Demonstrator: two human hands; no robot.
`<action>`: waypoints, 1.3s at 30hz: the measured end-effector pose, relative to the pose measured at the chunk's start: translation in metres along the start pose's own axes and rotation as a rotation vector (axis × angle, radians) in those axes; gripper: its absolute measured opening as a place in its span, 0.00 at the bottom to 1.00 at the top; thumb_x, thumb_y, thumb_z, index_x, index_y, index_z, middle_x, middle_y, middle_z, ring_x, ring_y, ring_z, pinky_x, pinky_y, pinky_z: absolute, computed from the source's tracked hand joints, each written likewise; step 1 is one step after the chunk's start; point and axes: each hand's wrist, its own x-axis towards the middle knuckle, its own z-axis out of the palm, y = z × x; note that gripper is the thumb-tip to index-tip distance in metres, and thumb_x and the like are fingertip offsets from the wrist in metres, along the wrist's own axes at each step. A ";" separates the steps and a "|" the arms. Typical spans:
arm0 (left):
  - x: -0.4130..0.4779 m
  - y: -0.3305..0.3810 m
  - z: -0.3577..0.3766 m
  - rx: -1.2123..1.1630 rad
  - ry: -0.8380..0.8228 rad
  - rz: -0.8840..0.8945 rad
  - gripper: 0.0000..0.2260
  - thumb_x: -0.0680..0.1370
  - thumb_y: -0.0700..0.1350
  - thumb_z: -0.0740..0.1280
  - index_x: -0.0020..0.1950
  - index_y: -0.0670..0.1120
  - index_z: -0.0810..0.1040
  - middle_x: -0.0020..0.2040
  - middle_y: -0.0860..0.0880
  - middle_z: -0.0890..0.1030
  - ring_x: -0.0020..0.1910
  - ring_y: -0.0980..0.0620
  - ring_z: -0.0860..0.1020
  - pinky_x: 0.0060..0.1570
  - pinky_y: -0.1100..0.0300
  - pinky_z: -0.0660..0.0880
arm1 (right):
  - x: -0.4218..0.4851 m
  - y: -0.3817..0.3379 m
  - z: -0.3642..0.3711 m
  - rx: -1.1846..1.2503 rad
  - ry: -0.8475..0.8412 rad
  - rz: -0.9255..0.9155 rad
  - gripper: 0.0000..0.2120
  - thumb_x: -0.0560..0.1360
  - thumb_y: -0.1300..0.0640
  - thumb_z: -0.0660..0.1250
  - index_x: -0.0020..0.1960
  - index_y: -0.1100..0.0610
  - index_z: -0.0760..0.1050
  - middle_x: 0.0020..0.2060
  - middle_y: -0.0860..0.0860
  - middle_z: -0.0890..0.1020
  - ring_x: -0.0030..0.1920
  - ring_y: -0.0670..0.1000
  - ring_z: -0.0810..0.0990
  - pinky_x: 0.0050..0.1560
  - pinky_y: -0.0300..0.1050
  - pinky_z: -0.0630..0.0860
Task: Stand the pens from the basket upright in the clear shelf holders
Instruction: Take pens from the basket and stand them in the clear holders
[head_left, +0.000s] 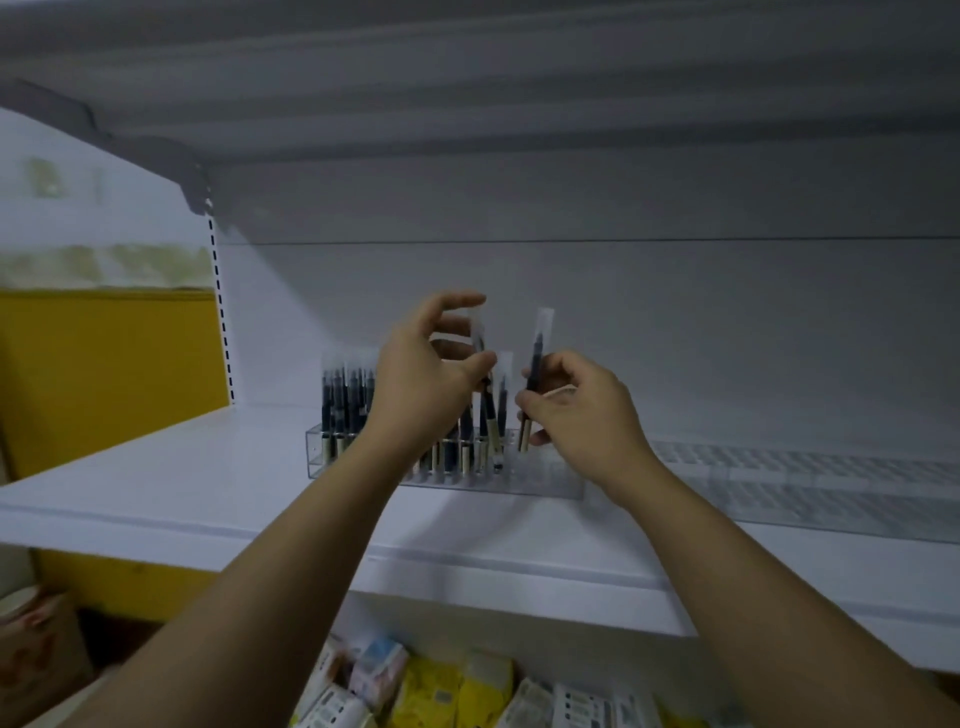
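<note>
A dark pen in a clear plastic sleeve (535, 374) stands nearly upright, its pale lower end just above the clear acrylic holder (550, 483), pinched by the curled fingers of the right hand (576, 410). The left hand (426, 379) pinches a second sleeved pen (480, 345) over the filled slots. I'd say slotting is in hand, and the next move calls for lining the tip up with a free hole. The holder sits on a white shelf (208, 483); yellow packets (441, 686) lie below.

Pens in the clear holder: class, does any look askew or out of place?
Yes: the leaning pen that the left hand holds tilts across its upright neighbours in the clear holder; the others stand straight.
</note>
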 end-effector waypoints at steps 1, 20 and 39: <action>0.005 -0.003 0.001 0.031 0.002 0.011 0.19 0.74 0.39 0.72 0.60 0.56 0.75 0.50 0.53 0.79 0.44 0.58 0.81 0.39 0.67 0.79 | 0.007 0.002 0.002 0.004 0.011 -0.005 0.04 0.76 0.59 0.70 0.49 0.53 0.77 0.41 0.49 0.82 0.42 0.51 0.83 0.38 0.47 0.83; 0.039 -0.046 0.012 0.456 0.039 0.194 0.22 0.74 0.49 0.72 0.67 0.58 0.72 0.45 0.58 0.80 0.47 0.53 0.79 0.63 0.44 0.70 | 0.038 0.039 0.025 -0.105 -0.012 -0.056 0.06 0.73 0.57 0.74 0.47 0.53 0.77 0.36 0.44 0.79 0.32 0.37 0.76 0.32 0.25 0.70; 0.029 -0.068 0.011 0.848 -0.003 0.281 0.14 0.75 0.55 0.70 0.59 0.56 0.79 0.59 0.55 0.77 0.65 0.50 0.67 0.62 0.51 0.56 | 0.027 0.047 0.031 -0.344 -0.096 -0.113 0.07 0.77 0.53 0.68 0.48 0.49 0.69 0.36 0.43 0.77 0.33 0.45 0.74 0.33 0.40 0.69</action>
